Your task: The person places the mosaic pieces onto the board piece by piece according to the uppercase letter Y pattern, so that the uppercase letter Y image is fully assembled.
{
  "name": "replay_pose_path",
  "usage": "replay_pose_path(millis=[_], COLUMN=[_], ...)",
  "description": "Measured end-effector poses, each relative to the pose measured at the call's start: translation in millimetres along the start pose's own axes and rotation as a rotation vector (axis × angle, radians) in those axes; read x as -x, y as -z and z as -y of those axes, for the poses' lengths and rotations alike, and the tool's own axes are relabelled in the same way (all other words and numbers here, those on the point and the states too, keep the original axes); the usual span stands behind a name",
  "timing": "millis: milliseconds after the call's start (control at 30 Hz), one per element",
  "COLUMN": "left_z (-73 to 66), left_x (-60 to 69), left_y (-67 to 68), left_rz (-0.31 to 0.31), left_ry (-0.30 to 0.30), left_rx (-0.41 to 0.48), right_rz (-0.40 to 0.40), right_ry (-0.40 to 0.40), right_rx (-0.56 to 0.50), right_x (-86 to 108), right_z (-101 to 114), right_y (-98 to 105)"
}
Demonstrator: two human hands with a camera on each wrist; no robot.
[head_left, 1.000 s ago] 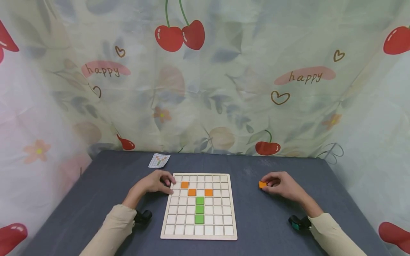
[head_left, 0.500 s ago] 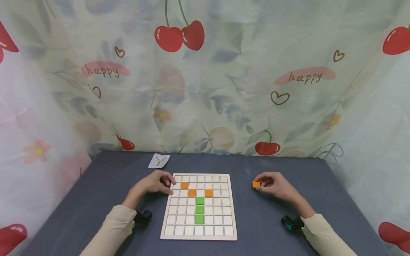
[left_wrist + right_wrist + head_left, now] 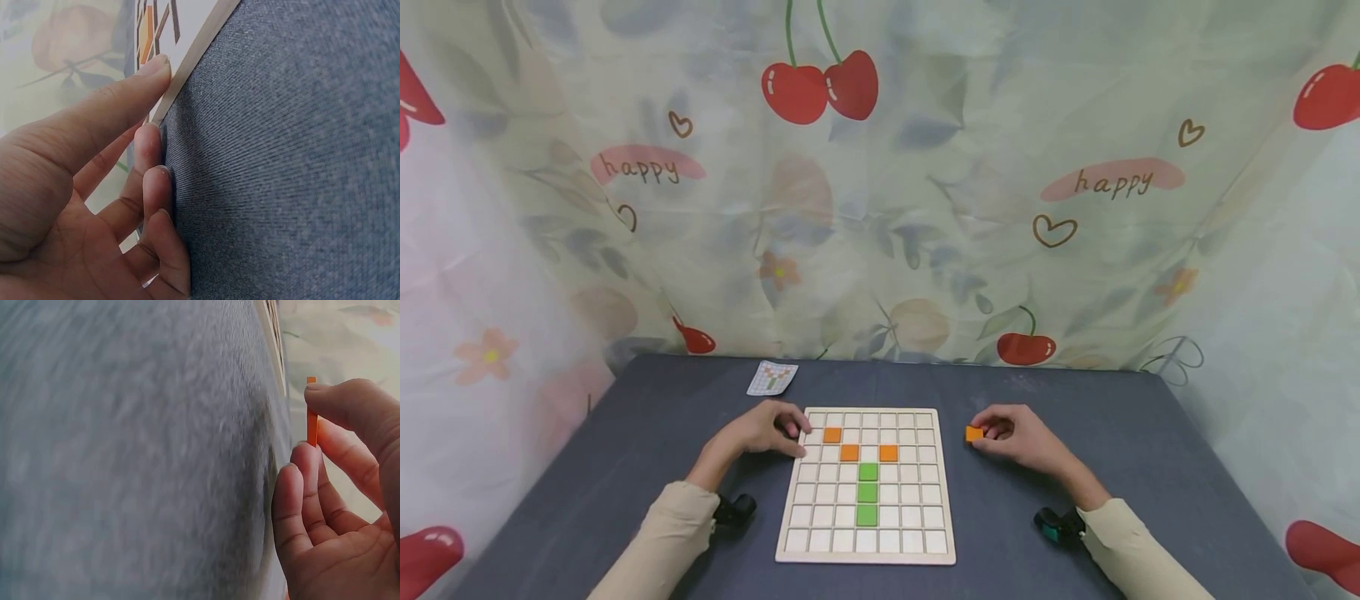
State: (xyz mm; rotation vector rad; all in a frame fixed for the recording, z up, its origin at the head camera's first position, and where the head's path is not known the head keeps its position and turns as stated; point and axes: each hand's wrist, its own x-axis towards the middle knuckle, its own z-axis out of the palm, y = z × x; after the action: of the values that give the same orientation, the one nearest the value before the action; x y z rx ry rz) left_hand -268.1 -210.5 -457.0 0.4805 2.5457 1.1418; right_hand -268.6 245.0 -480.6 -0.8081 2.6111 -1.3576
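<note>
A pale wooden grid board (image 3: 865, 558) lies on the table in the head view. Set in its cells are several orange tiles (image 3: 832, 435) and a column of green tiles (image 3: 867, 492). At the board's left edge, my left hand (image 3: 767, 429) holds the rim; its thumb (image 3: 153, 72) presses on the edge in the left wrist view, the other fingers curled beside it. To the right of the board, my right hand (image 3: 1022, 435) pinches a flat square orange tile (image 3: 312, 428) between thumb and fingertips, raised off the table.
Behind the board, at its left, lies a small pattern card (image 3: 772, 378) with a printed grid. A dark cloth covers the table (image 3: 1075, 483). Printed curtains (image 3: 880, 208) close off the back and sides. Each wrist wears a dark camera band (image 3: 733, 508).
My right hand has moved left with the orange tile, closer to the board. The left hand has stayed in place on the board's edge, and the board has not moved.
</note>
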Motion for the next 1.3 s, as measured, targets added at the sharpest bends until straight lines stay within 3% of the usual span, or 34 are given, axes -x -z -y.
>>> replay_pose_path(millis=[633, 900, 1300], left_z=[4.2, 0.9, 2.3], left_x=[2.9, 2.9, -1.0], left_y=[0.7, 1.9, 1.0], left_rz=[0.012, 0.016, 0.012], left_ry=[-0.022, -0.022, -0.012], left_rx=[0.019, 0.018, 0.009], right_rz=[0.025, 0.043, 0.069], right_ry=[0.012, 0.056, 0.038], right_rx=[-0.032, -0.047, -0.075], right_x=[-18.1, -25.7, -39.8], right_z=[12.1, 22.3, 30.1], right_y=[-27.5, -34.9, -44.7])
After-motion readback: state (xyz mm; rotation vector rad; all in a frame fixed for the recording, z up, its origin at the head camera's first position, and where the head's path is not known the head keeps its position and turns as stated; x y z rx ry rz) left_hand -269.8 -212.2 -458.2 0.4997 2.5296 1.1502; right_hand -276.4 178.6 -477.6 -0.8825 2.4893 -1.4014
